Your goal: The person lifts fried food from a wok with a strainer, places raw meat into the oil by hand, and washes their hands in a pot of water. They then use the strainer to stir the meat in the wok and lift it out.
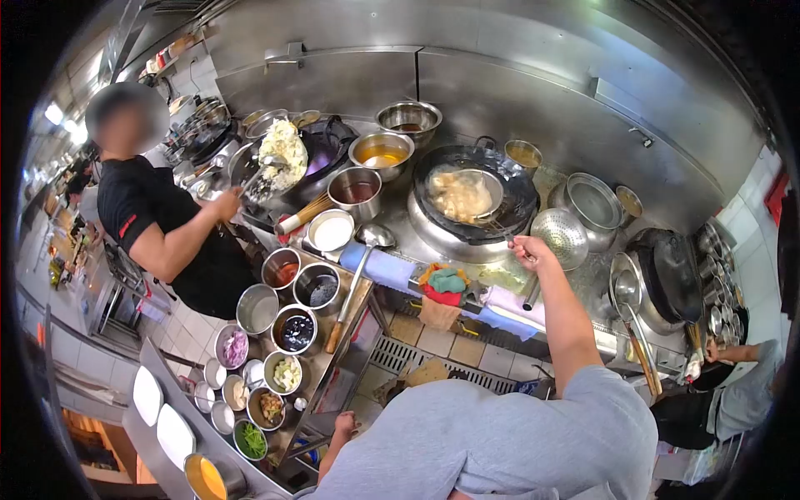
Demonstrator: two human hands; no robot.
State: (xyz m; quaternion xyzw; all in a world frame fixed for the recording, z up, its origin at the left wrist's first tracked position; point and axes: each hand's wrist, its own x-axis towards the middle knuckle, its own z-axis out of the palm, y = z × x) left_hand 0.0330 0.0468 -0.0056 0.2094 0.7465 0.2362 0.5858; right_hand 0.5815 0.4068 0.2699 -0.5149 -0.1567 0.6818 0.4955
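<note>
My right hand (533, 252) is closed round the thin handle of a strainer (493, 222). The strainer's bowl sits in a large black wok (533, 192), with pale battered-looking food (460, 193) in it and steam over it. Just right of that hand lies a perforated metal ladle (560, 237), its dark-tipped handle pointing down toward the counter's front edge. My left hand (346, 425) hangs low beside the prep table (354, 304), fingers curled in, with nothing visible in them. What food is in the wok cannot be made out exactly.
A co-worker (158, 200) at the left tosses food in another wok (321, 167). Metal pots of sauces and chopped vegetables (286, 373) crowd the prep table, with a long-handled ladle (350, 292) across it. Folded cloths (446, 283) line the stove front. Another person (742, 392) stands at right.
</note>
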